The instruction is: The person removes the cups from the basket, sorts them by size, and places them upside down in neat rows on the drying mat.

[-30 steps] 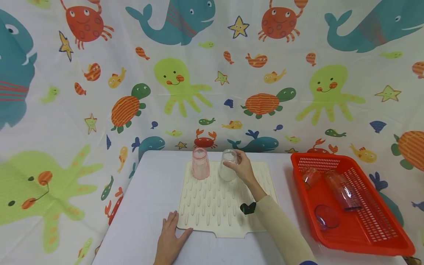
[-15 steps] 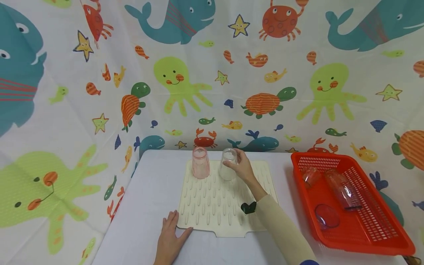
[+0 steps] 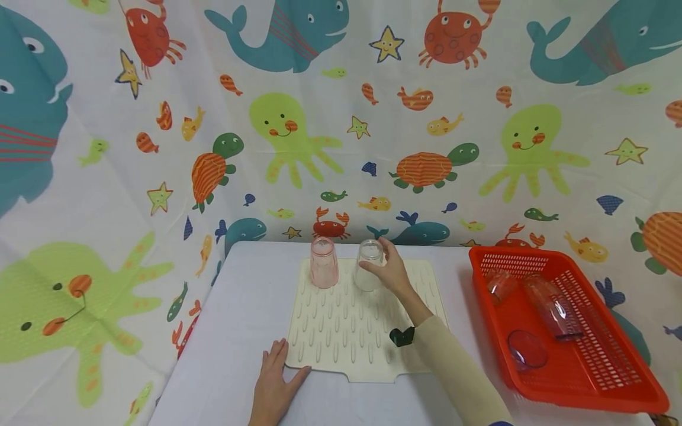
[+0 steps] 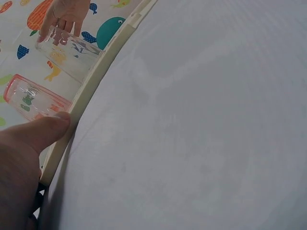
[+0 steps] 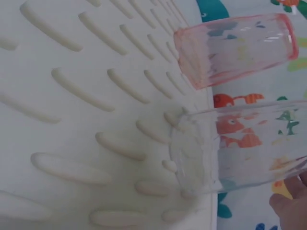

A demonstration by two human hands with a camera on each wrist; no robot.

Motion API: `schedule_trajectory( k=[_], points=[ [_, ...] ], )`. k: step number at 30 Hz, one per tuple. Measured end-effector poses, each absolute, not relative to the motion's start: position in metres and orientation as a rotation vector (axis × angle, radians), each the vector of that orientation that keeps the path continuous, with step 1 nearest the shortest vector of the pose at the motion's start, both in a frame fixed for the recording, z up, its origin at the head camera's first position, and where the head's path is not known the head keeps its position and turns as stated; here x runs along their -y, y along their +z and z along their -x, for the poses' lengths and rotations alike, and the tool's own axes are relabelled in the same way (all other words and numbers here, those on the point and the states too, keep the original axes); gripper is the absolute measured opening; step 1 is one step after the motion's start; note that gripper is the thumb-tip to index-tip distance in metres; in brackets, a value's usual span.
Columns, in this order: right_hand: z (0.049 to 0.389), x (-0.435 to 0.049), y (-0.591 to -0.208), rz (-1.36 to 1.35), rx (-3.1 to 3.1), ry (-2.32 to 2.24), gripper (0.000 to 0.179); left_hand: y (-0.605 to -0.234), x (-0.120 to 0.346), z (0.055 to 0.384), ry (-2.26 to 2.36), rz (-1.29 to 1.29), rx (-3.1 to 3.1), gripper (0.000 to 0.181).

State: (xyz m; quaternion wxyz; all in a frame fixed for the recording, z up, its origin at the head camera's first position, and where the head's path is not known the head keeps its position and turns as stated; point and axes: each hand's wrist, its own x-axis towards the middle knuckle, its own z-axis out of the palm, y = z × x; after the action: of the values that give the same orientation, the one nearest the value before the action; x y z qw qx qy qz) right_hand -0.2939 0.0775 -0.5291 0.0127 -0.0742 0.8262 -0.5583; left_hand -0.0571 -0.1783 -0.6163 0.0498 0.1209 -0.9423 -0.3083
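Observation:
My right hand [image 3: 393,271] holds a clear drinking glass [image 3: 366,278] around its upper part, thumb at the front and fingers behind. The glass is upside down, its wide rim down on the cream ridged drying mat [image 3: 335,343]. Just left of it a pink glass [image 3: 324,269] stands inverted too, near the mat's back edge. In the right wrist view the clear glass [image 5: 201,148] has its rim right at the mat's surface. My left hand [image 3: 274,384] lies with fingers extended at the mat's front left corner; the left wrist view shows its thumb [image 4: 55,125] over the mat's edge.
A red plastic basket [image 3: 581,397] stands at the right of the white-covered table [image 3: 234,307]. Inside it are a tall glass [image 3: 554,307], a smaller glass [image 3: 501,286] and a purplish round glass piece [image 3: 527,349]. A sea-animal curtain [image 3: 330,160] hangs behind the table.

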Motion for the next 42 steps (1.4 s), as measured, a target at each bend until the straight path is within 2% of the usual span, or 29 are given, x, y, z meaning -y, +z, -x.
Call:
schedule_trajectory(
  k=[22, 42],
  points=[
    [0.28, -0.089, -0.501, 0.424, -2.75, -1.62, 0.088, -0.617, 0.175, 0.052, -0.951, -0.363, 2.859, 0.091],
    [0.258, -0.114, -0.473, 0.559, -2.898, -1.552, 0.077, -0.619, 0.176, 0.053, -0.969, -0.366, 2.861, 0.09]
  ],
)
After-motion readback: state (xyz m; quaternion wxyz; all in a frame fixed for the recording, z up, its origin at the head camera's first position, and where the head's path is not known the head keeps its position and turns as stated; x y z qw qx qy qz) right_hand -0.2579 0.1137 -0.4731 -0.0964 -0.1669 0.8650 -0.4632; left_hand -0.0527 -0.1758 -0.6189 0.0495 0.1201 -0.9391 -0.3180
